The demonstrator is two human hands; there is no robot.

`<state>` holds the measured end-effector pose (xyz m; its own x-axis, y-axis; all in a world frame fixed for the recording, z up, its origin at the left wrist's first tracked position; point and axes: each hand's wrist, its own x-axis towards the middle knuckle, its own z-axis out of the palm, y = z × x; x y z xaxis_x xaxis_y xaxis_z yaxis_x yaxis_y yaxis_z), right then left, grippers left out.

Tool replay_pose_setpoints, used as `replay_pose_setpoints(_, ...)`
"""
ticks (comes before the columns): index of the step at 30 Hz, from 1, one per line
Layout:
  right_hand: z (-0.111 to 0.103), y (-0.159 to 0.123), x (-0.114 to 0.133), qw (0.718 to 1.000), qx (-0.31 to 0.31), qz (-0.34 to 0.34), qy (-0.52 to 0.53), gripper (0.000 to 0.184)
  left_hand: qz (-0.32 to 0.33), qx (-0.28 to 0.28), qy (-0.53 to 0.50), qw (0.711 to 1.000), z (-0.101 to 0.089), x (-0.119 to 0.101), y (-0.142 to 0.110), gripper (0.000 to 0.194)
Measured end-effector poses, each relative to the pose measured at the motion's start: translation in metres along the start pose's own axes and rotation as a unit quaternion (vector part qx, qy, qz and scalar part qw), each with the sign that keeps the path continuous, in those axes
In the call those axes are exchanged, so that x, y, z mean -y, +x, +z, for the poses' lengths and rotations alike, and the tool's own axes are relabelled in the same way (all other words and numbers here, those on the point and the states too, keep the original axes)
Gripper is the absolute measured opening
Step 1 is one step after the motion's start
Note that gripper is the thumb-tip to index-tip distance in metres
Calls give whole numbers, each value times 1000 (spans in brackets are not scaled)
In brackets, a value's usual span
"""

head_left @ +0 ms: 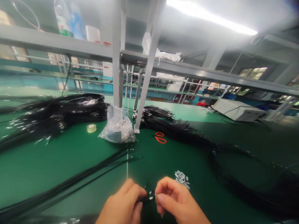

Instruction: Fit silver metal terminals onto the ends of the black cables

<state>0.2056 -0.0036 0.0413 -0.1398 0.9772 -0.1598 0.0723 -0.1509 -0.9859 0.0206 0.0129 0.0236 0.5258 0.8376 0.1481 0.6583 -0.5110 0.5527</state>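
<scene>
My left hand is closed around black cables; their ends with small whitish tips stick out past the fingers toward the right. My right hand pinches a small pale piece between thumb and forefinger, close to those tips. Whether the piece touches a cable cannot be made out. Just beyond the right hand lies a small pile of flat silvery pieces. A loose bundle of black cables runs across the green table to the left, its far ends near the middle seam.
A clear plastic bag of small parts leans by the metal posts. Behind lie red-handled scissors, a tape roll and large black cable bundles left and right. A pale box-shaped device stands far right.
</scene>
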Motion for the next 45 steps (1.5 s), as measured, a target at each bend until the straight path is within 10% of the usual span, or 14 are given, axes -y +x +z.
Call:
replay_pose_setpoints(15, 7, 6, -11, 999, -11, 9, 35, 25, 11, 17, -146, 989, -11, 9, 2, 21)
replay_pose_setpoints(26, 24, 6, -5, 999, 5, 6, 39, 24, -94, 33, -280, 955, -10, 7, 2, 12)
replay_pose_setpoints(36, 28, 11, -12, 997, 0, 11, 70, 41, -87, 38, -395, 914, -1, 20, 4, 32)
replay_pose_setpoints(45, 26, 5, -10, 987, -62, -39, -140, 25, -85, 57, -29, 994, -31, 5, -1, 17)
